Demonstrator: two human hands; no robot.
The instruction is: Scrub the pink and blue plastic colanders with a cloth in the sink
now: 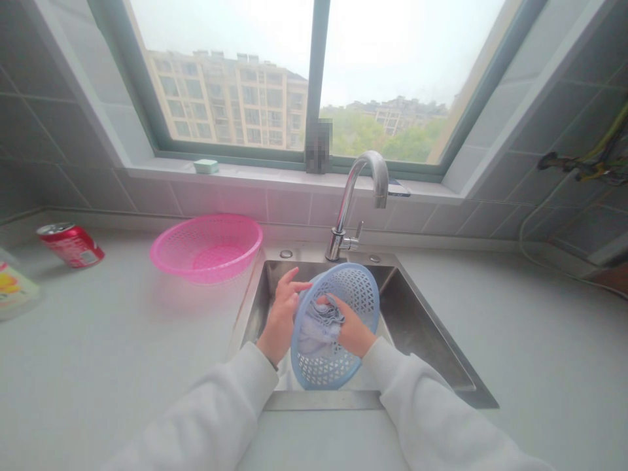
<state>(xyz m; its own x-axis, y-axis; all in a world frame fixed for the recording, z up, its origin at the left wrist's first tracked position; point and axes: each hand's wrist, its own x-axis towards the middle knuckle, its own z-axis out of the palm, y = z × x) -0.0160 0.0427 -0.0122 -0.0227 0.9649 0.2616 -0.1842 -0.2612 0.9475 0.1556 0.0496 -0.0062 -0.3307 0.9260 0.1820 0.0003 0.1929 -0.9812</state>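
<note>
A light-blue plastic basket (366, 288) with a perforated wall is tilted on its side over the sink (417, 333), its opening facing left and toward me. My left hand (280, 320) is at its left rim, one finger lying across the edge; the other fingers are partly hidden. Inside the basket, my right hand (354, 327) is closed around a bunched grey-and-white cloth (321, 330), pressing it near the inner wall. Some of the cloth is covered by my fingers.
The chrome faucet (346, 203) rises behind the sink. On the left counter are a pink basket (209, 248), a red can (71, 245) and a partly visible bottle (14, 288). A small green box (206, 166) and a phone-like object (399, 188) lie on the windowsill.
</note>
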